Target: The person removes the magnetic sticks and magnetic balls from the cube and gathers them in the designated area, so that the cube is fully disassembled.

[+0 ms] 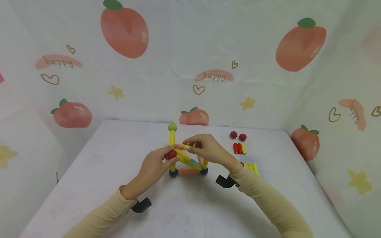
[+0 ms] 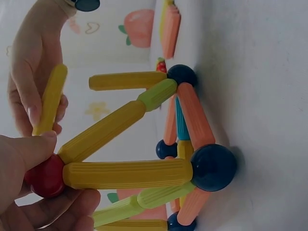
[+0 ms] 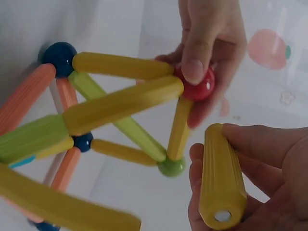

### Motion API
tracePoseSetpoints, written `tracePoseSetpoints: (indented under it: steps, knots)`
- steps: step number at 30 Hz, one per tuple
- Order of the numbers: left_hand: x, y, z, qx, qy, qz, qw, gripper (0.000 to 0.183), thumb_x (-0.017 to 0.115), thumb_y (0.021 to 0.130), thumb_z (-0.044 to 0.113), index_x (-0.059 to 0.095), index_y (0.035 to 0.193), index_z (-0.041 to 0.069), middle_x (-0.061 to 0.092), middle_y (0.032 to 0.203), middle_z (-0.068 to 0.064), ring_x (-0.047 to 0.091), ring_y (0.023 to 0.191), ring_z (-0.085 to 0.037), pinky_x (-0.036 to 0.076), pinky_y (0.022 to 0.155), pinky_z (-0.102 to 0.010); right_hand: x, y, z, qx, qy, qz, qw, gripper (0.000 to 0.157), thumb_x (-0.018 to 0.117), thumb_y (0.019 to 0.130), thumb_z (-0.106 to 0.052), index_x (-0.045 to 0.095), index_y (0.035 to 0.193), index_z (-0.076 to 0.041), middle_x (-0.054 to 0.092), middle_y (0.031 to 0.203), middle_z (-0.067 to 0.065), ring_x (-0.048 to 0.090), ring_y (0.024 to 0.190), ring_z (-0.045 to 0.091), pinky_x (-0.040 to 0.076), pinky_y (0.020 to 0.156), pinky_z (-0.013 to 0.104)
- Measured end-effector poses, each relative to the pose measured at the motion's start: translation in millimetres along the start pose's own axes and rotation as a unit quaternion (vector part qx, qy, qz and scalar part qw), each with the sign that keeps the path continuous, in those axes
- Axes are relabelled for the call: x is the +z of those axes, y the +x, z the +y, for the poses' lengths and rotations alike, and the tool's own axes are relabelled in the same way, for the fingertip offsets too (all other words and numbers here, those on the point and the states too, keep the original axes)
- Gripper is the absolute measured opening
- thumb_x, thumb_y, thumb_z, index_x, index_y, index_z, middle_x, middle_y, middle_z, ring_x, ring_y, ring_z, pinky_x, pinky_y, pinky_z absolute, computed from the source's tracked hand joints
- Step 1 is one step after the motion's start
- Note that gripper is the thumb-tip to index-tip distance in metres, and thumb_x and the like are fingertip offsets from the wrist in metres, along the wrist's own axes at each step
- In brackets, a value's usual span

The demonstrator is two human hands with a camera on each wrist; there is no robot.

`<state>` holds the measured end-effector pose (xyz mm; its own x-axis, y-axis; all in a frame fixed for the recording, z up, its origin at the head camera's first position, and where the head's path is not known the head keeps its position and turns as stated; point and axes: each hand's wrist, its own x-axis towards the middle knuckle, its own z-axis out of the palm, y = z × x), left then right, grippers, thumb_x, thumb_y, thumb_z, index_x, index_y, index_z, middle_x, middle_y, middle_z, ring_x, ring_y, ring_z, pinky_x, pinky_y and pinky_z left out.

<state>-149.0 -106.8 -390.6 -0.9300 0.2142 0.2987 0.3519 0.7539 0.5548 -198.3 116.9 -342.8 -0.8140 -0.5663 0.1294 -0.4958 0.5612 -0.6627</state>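
My left hand (image 1: 153, 163) grips a red ball (image 2: 48, 175) at an upper corner of a toy frame built from rods and balls. From this ball a yellow rod (image 2: 127, 174) runs down to a dark blue ball (image 2: 214, 167). A slanting yellow rod (image 3: 122, 106) also meets it, joined to a short yellow-green piece. My right hand (image 1: 208, 150) pinches a loose yellow rod (image 3: 221, 178) between thumb and fingers, its metal tip showing. In the left wrist view, the rod's lower end reaches close to the red ball. A green ball (image 3: 172, 166) tops another corner.
Orange rods (image 1: 189, 171) link the dark blue balls at the frame's base on the white table (image 1: 190, 205). Toward the back right lie two red balls (image 1: 233, 135) and several short rods (image 1: 239, 148). Yellow rods (image 1: 254, 168) lie beyond my right wrist.
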Motion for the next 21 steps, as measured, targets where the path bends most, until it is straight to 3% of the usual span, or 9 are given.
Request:
tracePoseSetpoints:
  steps: [7,12,16,21]
  knots:
    - [0.1,0.9,0.1,-0.003,0.003,-0.006,1.0,0.051,0.077,0.085,0.036,0.064,0.132,0.021,0.073,0.095,-0.001,0.062,0.08,-0.017,0.043,0.061,-0.019,-35.7,-29,36,0.046,0.051,0.045,0.997,0.03,0.066,0.095,-0.018,0.068,0.125,-0.021,0.071,0.115,0.005,0.066,0.092,0.018,0.054,0.078,0.03]
    - [0.9,-0.1,0.0,-0.012,0.0,-0.009,0.9999,0.051,0.078,0.084,0.035,0.064,0.132,0.022,0.073,0.096,0.0,0.06,0.08,-0.017,0.043,0.061,-0.019,-61.9,-64,78,0.115,0.092,0.077,0.986,0.032,0.067,0.095,-0.027,0.067,0.126,-0.022,0.07,0.113,0.008,0.063,0.086,0.017,0.054,0.071,0.031]
    - [0.5,-0.5,0.6,-0.017,-0.003,-0.008,0.9998,0.052,0.078,0.084,0.034,0.064,0.132,0.022,0.072,0.097,-0.001,0.06,0.08,-0.017,0.043,0.061,-0.019,-76.0,-98,112,0.158,0.111,0.095,0.977,0.04,0.066,0.096,-0.032,0.062,0.131,-0.014,0.068,0.116,0.009,0.066,0.09,0.01,0.057,0.079,0.026]
    - [-0.4,0.5,0.4,-0.005,-0.006,0.001,1.0,0.051,0.078,0.084,0.032,0.065,0.131,0.02,0.073,0.097,-0.001,0.06,0.08,-0.018,0.043,0.061,-0.019,-87.5,-134,153,0.204,0.132,0.108,0.964,0.05,0.065,0.096,-0.032,0.055,0.136,-0.003,0.067,0.109,-0.006,0.065,0.092,0.005,0.058,0.082,0.024]
